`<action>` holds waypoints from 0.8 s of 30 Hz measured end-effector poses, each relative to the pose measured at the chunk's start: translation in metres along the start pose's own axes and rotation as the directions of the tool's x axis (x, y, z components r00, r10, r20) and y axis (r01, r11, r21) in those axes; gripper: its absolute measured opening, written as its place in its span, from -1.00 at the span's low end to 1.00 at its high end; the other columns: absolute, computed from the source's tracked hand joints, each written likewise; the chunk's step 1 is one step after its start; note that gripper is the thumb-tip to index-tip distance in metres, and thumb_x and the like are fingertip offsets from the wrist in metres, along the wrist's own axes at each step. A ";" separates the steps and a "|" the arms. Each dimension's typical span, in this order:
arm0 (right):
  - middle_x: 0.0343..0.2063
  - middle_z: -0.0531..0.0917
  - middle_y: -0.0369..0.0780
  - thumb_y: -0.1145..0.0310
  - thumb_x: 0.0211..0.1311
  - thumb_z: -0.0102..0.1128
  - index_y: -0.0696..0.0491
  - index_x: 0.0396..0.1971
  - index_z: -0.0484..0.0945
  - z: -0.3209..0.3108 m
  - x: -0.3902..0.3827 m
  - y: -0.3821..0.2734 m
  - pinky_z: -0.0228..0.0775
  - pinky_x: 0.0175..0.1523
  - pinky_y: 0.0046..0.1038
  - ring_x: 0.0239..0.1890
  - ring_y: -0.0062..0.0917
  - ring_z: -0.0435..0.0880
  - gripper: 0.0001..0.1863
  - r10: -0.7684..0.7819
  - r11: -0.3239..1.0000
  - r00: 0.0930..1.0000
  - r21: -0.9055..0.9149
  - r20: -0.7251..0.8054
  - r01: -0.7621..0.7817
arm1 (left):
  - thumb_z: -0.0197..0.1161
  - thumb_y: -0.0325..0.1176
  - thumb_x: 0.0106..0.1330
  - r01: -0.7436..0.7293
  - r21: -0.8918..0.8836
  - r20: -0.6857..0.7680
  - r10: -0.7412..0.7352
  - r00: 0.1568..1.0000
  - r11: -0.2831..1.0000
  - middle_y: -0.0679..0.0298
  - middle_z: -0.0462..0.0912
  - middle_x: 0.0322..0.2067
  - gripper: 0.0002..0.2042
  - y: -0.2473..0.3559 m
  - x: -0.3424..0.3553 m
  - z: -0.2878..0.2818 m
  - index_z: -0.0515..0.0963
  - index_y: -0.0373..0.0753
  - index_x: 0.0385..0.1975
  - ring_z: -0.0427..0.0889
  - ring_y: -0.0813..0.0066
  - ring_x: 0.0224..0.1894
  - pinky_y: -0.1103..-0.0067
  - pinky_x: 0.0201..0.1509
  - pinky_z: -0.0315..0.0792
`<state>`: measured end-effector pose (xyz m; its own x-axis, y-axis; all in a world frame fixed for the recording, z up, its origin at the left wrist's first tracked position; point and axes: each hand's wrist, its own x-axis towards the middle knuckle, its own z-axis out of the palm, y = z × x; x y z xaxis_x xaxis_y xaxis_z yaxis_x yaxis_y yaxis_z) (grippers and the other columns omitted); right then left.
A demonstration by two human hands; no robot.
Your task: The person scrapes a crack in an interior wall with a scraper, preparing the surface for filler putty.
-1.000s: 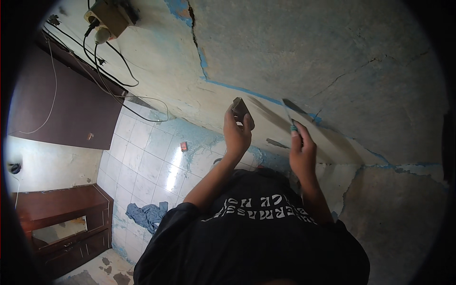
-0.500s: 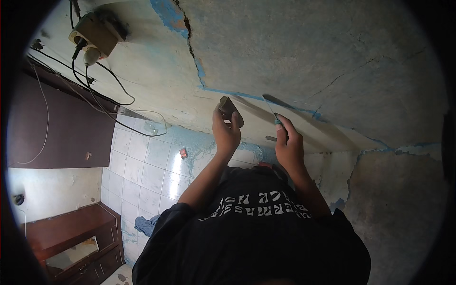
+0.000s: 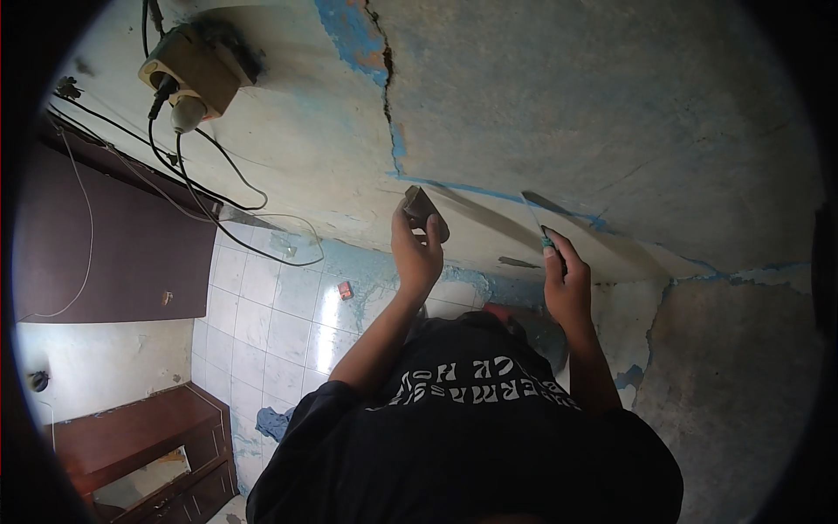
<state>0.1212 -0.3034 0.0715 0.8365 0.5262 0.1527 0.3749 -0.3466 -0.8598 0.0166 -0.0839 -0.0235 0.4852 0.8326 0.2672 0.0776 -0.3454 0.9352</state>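
Gripping one block [image 3: 427, 215], left hand [image 3: 417, 260]; one tool [image 3: 548, 244], right hand [image 3: 569, 284]

Floor's a glossy white square-tiled one [image 3: 249, 332] with thin grout lines and a bright streak of light glaring off it. Pale blue smudgy blotches [image 3: 353, 259] run over the tiles near the wall. There's a small red box-shaped thing [image 3: 345, 290] sitting just beside that mess, plus a crumpled blue-grey cloth [image 3: 273, 424] well apart from it, partly hidden from view.
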 end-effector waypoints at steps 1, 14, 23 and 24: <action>-0.08 0.76 0.09 0.42 0.50 0.12 0.15 0.16 0.64 0.006 0.004 0.002 0.57 0.10 -0.28 -0.03 -0.09 0.80 -0.67 0.002 1.000 1.000 0.000 -0.008 -0.002 | 0.28 -0.40 0.48 -0.013 0.003 0.016 0.013 1.000 1.000 -0.05 0.63 0.00 -0.51 -0.002 0.001 0.000 0.34 -0.42 0.34 0.71 0.19 -0.06 0.42 -0.19 0.67; -0.18 0.79 0.06 0.47 0.48 0.13 0.15 0.17 0.64 0.069 0.015 -0.020 0.61 -0.02 -0.27 -0.14 -0.19 0.83 -0.66 -0.182 0.980 0.983 -0.077 0.021 0.183 | 0.30 -0.41 0.48 -0.007 -0.008 0.018 0.007 1.000 1.000 -0.07 0.63 -0.01 -0.50 -0.009 0.024 -0.024 0.34 -0.43 0.33 0.73 0.16 -0.06 0.40 -0.21 0.68; -0.08 0.77 0.09 0.48 0.47 0.11 0.15 0.14 0.65 0.092 0.015 -0.034 0.59 0.10 -0.23 0.01 -0.06 0.79 -0.68 -0.236 0.960 0.972 -0.156 -0.004 0.233 | 0.30 -0.40 0.48 0.026 -0.004 0.003 -0.026 1.000 1.000 -0.05 0.63 -0.01 -0.51 -0.017 0.038 -0.043 0.35 -0.42 0.32 0.74 0.18 -0.06 0.44 -0.21 0.69; -0.09 0.77 0.10 0.47 0.47 0.11 0.16 0.14 0.65 0.098 0.011 -0.042 0.59 0.09 -0.21 0.00 -0.06 0.80 -0.67 -0.176 0.972 0.984 -0.158 0.012 0.176 | 0.29 -0.41 0.48 0.020 -0.002 0.019 -0.020 1.000 1.000 -0.04 0.64 -0.01 -0.52 -0.018 0.038 -0.043 0.34 -0.43 0.31 0.73 0.20 -0.06 0.42 -0.21 0.69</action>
<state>0.0757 -0.2072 0.0615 0.7524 0.5886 0.2958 0.5747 -0.3671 -0.7314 -0.0039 -0.0271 -0.0198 0.5003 0.8307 0.2442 0.0857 -0.3282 0.9407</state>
